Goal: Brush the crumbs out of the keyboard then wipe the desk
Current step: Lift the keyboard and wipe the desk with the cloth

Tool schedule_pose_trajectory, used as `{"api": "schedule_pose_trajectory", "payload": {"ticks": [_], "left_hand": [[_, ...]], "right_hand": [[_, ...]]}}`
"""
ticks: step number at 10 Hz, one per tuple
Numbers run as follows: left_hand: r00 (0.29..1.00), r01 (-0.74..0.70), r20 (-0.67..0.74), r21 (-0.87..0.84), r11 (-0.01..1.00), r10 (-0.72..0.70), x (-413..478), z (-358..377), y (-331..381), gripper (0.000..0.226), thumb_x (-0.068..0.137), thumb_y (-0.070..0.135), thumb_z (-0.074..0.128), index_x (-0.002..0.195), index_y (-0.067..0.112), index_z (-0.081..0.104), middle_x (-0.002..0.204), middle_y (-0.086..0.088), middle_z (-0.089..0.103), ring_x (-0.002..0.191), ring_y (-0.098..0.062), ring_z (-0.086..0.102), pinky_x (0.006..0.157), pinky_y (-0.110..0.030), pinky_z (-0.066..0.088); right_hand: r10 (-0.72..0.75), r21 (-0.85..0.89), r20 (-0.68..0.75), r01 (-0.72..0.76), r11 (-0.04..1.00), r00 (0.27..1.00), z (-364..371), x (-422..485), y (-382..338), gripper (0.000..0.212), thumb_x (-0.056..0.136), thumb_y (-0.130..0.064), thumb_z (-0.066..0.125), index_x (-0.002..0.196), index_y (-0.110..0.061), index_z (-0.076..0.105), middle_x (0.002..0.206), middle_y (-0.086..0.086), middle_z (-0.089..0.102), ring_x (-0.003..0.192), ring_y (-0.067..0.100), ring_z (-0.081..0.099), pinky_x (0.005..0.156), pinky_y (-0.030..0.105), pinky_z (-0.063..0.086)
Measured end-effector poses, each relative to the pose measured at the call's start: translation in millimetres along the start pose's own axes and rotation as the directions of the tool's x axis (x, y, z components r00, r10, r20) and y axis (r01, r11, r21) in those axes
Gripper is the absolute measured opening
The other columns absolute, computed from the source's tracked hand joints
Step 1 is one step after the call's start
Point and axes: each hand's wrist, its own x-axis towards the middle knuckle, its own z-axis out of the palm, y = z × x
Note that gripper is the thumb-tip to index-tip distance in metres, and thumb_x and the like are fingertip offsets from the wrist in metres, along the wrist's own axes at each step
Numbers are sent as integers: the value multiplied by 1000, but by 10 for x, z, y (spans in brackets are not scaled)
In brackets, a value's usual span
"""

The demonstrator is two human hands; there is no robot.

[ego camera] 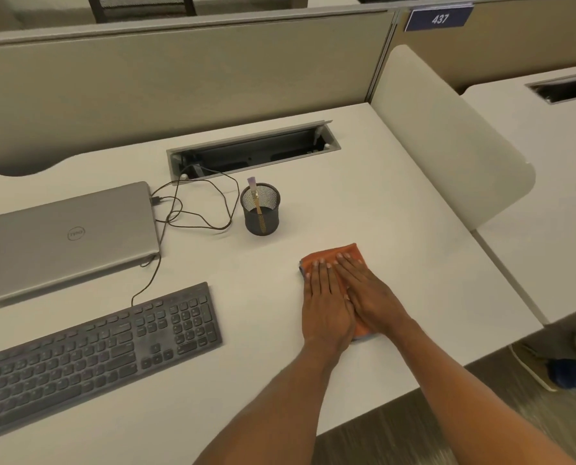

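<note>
1. Keyboard (98, 357): dark, full-size, at the left near edge of the desk (397, 213), well apart from your hands. Its left end is cut off by the frame. Whether crumbs lie among its keys is too blurred to tell.
2. Laptop (72, 236): silver, lid closed, behind the keyboard. A thin cable (196, 209) loops from its right side toward the open cable tray (253, 151) at the back of the desk.
3. Mesh cup (261, 209): black, upright, right of the laptop, behind and to the left of your hands. The brush (256, 203) stands in it, bristles up, leaning on the rim.
4. Cloth (333, 255): orange, lying flat on the desk directly under both your hands. Its far edge shows beyond your fingertips and a sliver shows near your wrists. The rest is hidden.
5. Left hand (326, 303): palm down, fingers straight and close together, pressing the cloth's left part.
6. Right hand (370, 293): palm down, fingers straight, pressing the cloth's right part, touching the left hand along its inner side. Whether one overlaps the other is unclear.
7. Sign (439, 18): blue, reads 437, on the partition at the top right.
8. Shoe (531, 364): on the floor at the right edge, partly cut off.
</note>
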Motion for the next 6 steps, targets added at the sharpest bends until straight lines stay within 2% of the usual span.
{"api": "schedule_pose_trajectory", "payload": {"ticks": [1,2,3,4,5,6], "left_hand": [[999,0,35,-41,999,2,-71,-64,-127,71,113,38,14,163,8,-26,171,-10,-33,161,-22,-27,132,-40,-5],[984,-17,176,-79,997,31,-164,-244,-310,76,111,38,22,164,8,-23,175,-14,-10,162,-24,-22,132,-39,-10],[964,-39,257,-110,993,66,-245,-503,-509,69,113,43,13,169,4,3,177,-16,3,165,-31,-3,130,-41,-8],[952,-26,301,-122,992,62,-348,-759,-730,73,110,47,12,170,5,9,178,-15,2,165,-30,0,134,-43,-2],[957,-40,285,-53,998,53,-470,-1002,-1015,72,109,41,19,169,1,18,178,-18,9,166,-32,6,134,-49,12],[959,-42,279,-13,999,44,-564,-1251,-1400,71,109,41,18,169,2,16,178,-17,5,166,-32,2,134,-49,12]], "right_hand": [[13,-12,-53,-13,1000,998,-36,-7,-30,56,108,-33,25,160,-14,32,168,0,26,157,5,16,129,28,13],[52,-59,-73,-56,997,996,-53,-37,-112,56,109,-33,23,161,-13,31,169,1,25,158,12,19,130,36,12],[84,-101,-68,-91,991,994,-8,-67,-198,59,109,-38,22,162,-14,30,170,-2,23,158,12,17,130,39,14],[112,-173,-64,-121,977,992,54,-79,-457,64,110,-47,15,162,-13,32,169,0,24,159,16,18,129,43,17],[137,-291,-130,-170,941,982,158,-72,-817,62,111,-45,15,163,-14,27,170,3,20,159,21,15,131,41,7],[158,-304,-187,-210,929,970,264,4,-1264,60,110,-39,21,166,-17,19,172,3,15,160,20,10,130,37,0]]}}
